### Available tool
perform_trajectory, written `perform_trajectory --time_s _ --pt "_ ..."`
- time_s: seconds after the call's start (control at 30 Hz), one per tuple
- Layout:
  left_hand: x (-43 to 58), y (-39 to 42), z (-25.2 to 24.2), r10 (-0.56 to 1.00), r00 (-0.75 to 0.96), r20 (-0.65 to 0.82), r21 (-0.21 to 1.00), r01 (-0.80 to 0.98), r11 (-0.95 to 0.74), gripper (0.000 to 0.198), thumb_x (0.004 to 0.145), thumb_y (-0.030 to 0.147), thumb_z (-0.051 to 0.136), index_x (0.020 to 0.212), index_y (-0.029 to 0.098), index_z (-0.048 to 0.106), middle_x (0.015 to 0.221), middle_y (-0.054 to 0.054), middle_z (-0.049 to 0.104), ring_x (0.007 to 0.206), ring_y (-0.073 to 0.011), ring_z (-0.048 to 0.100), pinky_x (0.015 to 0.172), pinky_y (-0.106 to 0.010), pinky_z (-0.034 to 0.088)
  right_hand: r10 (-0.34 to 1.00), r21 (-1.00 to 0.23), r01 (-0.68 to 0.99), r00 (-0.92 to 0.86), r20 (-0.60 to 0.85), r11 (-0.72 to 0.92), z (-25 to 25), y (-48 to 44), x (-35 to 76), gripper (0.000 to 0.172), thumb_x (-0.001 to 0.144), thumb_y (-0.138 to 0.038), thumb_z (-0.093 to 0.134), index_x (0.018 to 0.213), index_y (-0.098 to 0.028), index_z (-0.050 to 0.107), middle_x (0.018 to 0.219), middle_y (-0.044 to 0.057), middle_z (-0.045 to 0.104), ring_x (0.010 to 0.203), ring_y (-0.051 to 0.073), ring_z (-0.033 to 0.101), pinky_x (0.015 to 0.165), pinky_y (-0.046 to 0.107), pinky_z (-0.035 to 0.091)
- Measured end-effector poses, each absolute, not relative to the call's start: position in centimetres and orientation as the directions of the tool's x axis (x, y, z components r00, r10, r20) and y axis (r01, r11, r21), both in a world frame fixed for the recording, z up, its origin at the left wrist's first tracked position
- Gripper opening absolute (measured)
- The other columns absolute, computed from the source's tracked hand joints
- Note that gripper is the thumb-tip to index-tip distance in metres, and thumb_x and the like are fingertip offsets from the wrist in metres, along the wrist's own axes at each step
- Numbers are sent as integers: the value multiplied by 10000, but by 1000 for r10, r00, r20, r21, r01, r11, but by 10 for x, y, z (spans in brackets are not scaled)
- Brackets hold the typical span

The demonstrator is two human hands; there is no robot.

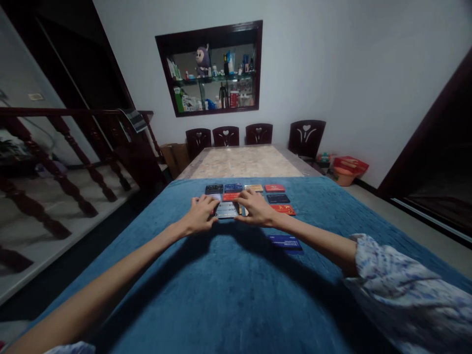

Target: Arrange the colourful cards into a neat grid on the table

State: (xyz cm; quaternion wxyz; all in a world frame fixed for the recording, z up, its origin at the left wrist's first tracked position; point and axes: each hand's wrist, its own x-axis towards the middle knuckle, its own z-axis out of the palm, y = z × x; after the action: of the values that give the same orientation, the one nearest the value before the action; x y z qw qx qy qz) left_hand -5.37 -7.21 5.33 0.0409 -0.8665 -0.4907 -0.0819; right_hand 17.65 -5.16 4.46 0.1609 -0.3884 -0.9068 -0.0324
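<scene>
Flat cards lie in rows on a soft blue cloth [221, 295] over a stone table. The left hand [201, 215] and right hand [255, 207] press flat, fingers spread, on a grey card [226, 210]. A dark blue card [284, 242] lies apart, nearer. Dark wooden chairs [258, 133] stand behind.

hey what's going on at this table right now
A person leans over a blue cloth with both arms stretched out. The left hand and right hand rest on a grey card in a grid of cards laid in rows. One blue card lies apart, nearer the person, beside the right forearm. Whether either hand grips a card is unclear.
</scene>
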Motion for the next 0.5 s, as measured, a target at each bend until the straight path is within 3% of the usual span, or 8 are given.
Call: perform_trajectory --time_s 0.5 --pt "-93 -6 59 918 390 76 -80 920 -384 468 778 254 556 1243 199 562 1239 -137 553 1160 -333 440 931 -530 349 758 -54 764 -624 187 642 52 13 121 352 824 -440 657 1089 -209 651 1232 138 564 1145 336 425 855 431 412"
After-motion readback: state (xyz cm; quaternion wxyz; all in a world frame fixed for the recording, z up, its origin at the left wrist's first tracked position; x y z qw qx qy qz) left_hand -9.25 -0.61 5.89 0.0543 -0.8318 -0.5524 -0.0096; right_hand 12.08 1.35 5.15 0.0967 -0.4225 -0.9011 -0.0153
